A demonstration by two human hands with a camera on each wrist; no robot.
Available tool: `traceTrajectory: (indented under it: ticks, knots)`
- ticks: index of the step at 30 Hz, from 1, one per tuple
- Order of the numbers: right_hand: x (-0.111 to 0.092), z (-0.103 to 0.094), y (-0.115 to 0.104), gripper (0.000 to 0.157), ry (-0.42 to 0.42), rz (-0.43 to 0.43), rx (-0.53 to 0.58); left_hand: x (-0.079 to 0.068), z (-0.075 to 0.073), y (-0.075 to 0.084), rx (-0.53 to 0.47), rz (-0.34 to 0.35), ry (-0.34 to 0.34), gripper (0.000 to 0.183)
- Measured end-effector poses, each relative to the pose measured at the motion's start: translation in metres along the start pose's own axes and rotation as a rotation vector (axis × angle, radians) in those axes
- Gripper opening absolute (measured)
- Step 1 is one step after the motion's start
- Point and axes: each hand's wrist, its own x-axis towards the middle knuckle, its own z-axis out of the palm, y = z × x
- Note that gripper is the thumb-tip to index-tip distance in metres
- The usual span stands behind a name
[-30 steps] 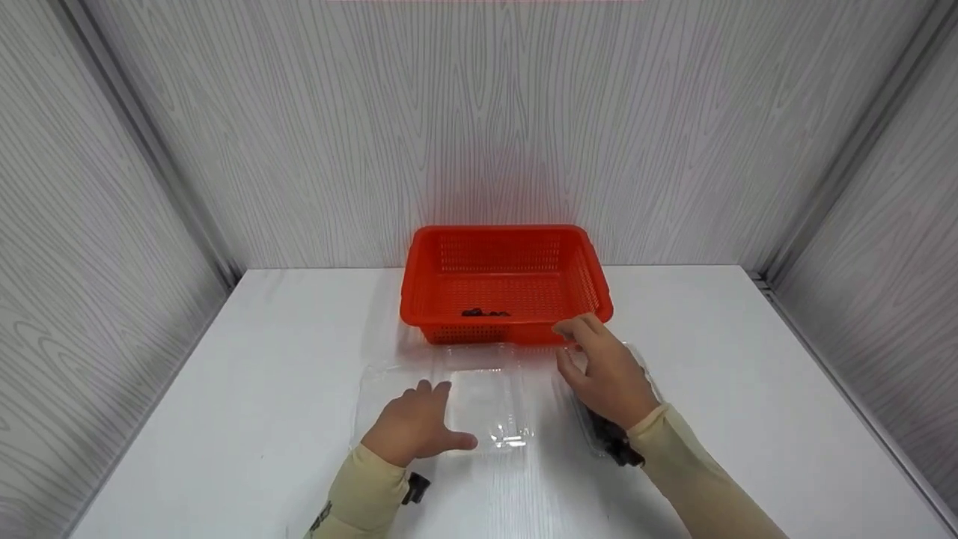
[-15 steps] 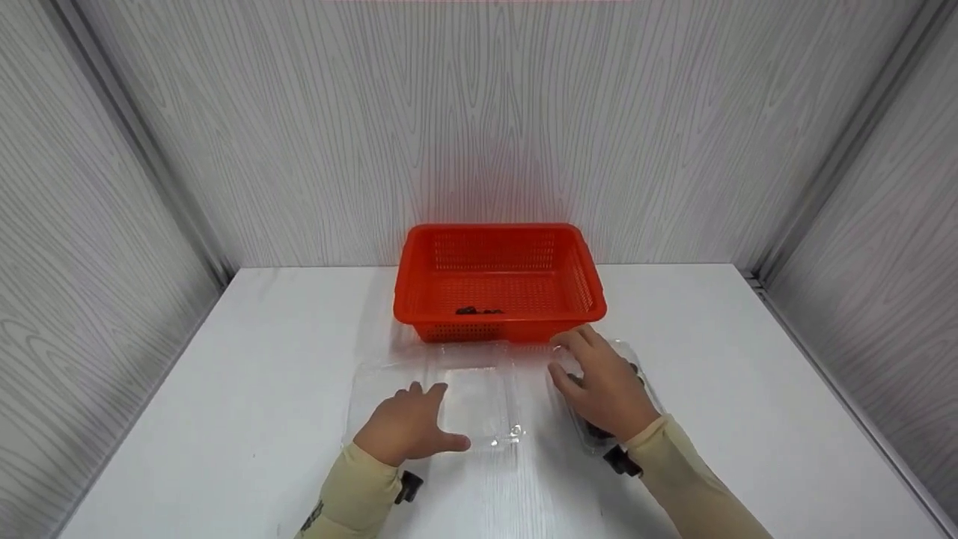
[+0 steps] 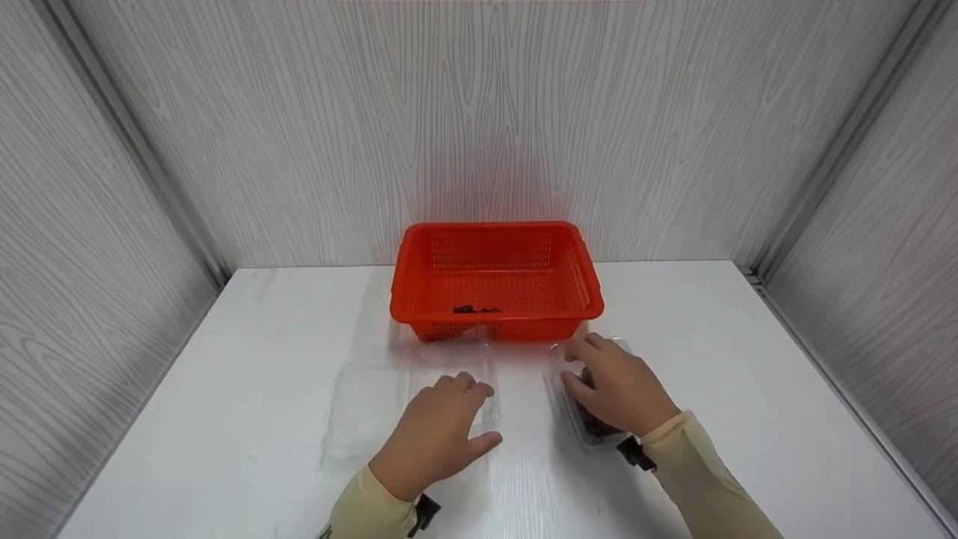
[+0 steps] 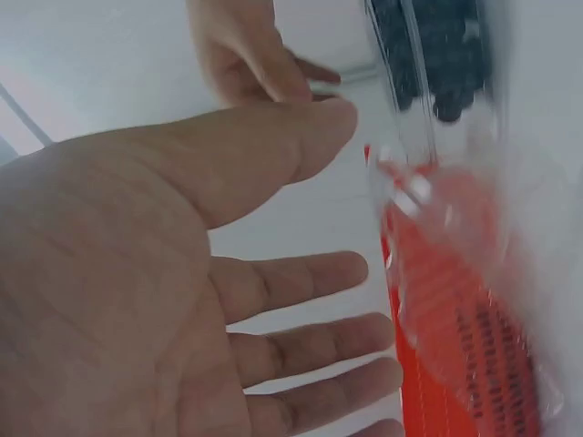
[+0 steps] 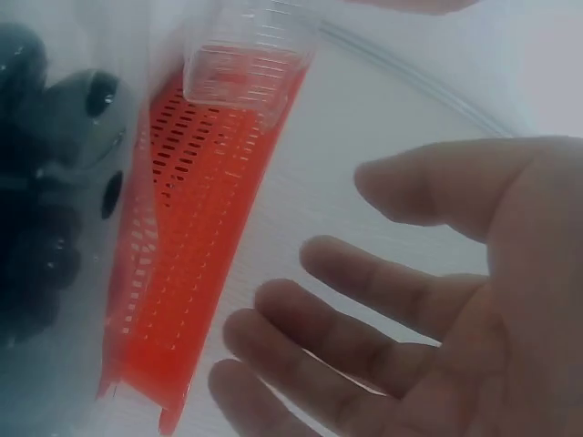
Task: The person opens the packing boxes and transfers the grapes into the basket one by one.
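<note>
My left hand [image 3: 441, 434] is held over the right part of an opened clear plastic clamshell box [image 3: 363, 412], its thumb spread and fingers extended. In the left wrist view, the palm and straight fingers hold nothing. My right hand [image 3: 621, 385] is over a second clear plastic box [image 3: 597, 448] with dark contents, covering much of it. In the right wrist view the fingers [image 5: 337, 337] are loosely bent, with nothing between them and the thumb. The box's contents [image 5: 55, 182] look like dark, glossy, rounded pieces, blurred behind the plastic.
A red perforated basket [image 3: 404, 307] stands against the back wall, just behind both boxes. A few small dark pieces [image 3: 464, 309] lie inside it. Grey wood-grain panels [image 3: 479, 112] enclose the white table [image 3: 187, 419] at the back and sides.
The opened clamshell box has shifted left, its right part now turned and farther back. My left hand has moved right across it. The right hand has shifted slightly right and nearer over the filled box.
</note>
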Motion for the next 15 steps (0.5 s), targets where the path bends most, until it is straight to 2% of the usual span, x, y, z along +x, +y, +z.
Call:
traceTrajectory:
  ticks: [2, 6, 11, 15]
  knots:
    - [0.0, -0.001, 0.0, 0.026, -0.022, 0.002, -0.013, 0.003, 0.005, 0.005, 0.024, 0.018, -0.002, 0.046]
    - [-0.001, -0.002, 0.002, 0.026, -0.062, 0.018, -0.027, 0.009, 0.015, 0.009, 0.052, 0.011, -0.027, 0.042]
    - [-0.002, -0.002, 0.004, 0.027, -0.101, 0.04, -0.012, 0.015, 0.028, 0.009, 0.034, 0.051, -0.066, 0.039]
    - [-0.003, -0.002, 0.006, 0.027, -0.116, 0.037, -0.011, 0.016, 0.032, 0.007, 0.027, 0.079, -0.087, 0.029]
